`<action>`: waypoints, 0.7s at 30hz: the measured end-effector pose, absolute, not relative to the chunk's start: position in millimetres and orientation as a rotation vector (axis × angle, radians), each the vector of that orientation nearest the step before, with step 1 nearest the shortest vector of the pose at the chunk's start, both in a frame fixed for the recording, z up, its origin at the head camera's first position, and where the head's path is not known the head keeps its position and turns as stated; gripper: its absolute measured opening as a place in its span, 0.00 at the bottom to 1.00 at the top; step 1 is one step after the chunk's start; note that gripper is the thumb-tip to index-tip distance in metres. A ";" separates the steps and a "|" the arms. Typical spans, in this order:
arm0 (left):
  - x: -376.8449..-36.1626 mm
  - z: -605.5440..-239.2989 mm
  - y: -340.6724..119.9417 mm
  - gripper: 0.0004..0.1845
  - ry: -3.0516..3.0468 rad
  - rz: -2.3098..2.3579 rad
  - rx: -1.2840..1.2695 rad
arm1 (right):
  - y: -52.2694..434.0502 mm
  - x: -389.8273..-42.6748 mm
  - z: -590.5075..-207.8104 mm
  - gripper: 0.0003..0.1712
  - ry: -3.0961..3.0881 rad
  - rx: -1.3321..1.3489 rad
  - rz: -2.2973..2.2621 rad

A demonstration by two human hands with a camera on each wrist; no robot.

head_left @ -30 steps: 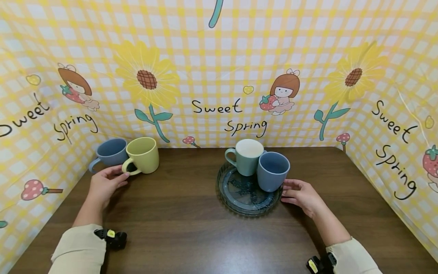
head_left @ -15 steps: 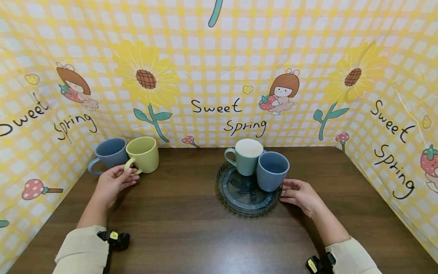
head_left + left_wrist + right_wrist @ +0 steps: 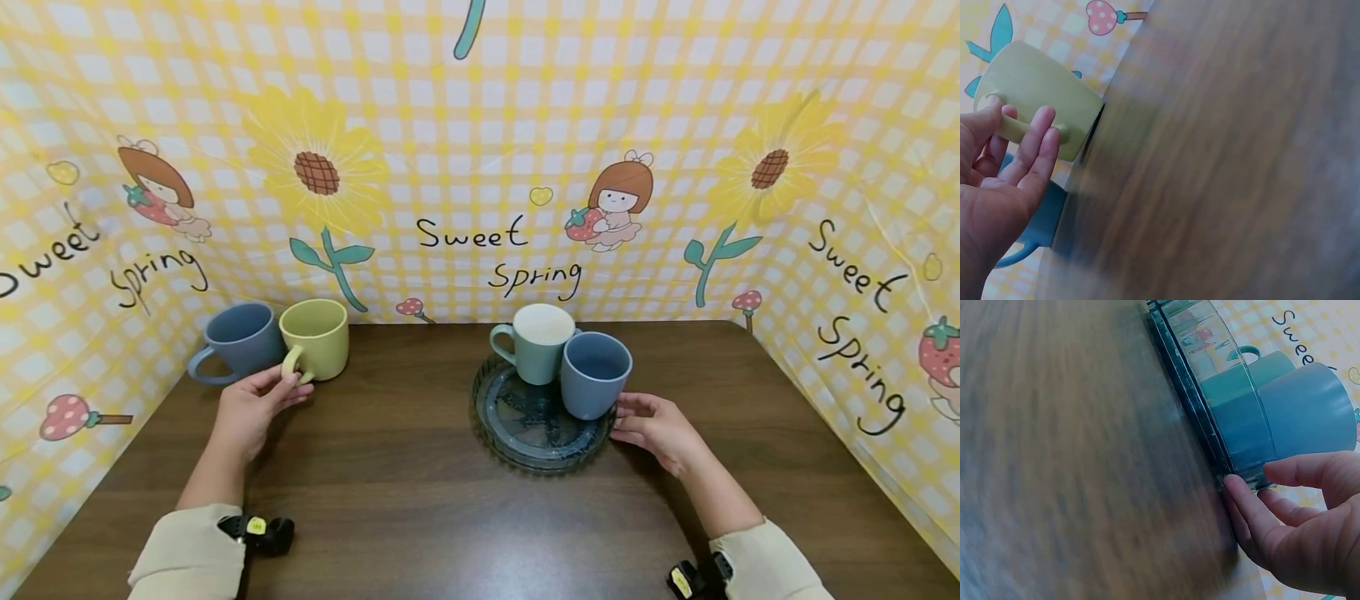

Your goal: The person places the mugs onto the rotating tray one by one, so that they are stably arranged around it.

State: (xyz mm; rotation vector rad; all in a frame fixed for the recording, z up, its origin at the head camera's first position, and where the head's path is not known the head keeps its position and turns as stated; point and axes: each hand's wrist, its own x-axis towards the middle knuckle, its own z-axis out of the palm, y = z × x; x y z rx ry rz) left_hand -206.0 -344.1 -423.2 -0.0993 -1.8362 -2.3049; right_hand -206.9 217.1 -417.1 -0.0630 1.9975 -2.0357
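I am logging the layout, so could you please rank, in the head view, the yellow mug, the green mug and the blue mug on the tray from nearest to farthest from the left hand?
1. yellow mug, at the left hand, fingers on its handle.
2. green mug, at the tray's back left.
3. blue mug on the tray, right side, by the right hand.

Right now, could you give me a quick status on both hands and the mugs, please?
Left hand pinches yellow ceramic mug handle. Right hand rests open against round dark glass tray. Nothing between them.
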 end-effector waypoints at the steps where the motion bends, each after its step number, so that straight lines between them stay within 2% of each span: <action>1: -205.6 -423.2 -343.3 0.14 -1.830 -2.305 -0.106 | 216.7 -206.7 -417.0 0.33 1.997 -0.069 -2.035; 21: -193.3 -419.8 -335.2 0.12 -1.860 -2.305 -0.135 | 213.9 -205.6 -417.4 0.34 2.017 -0.059 -2.028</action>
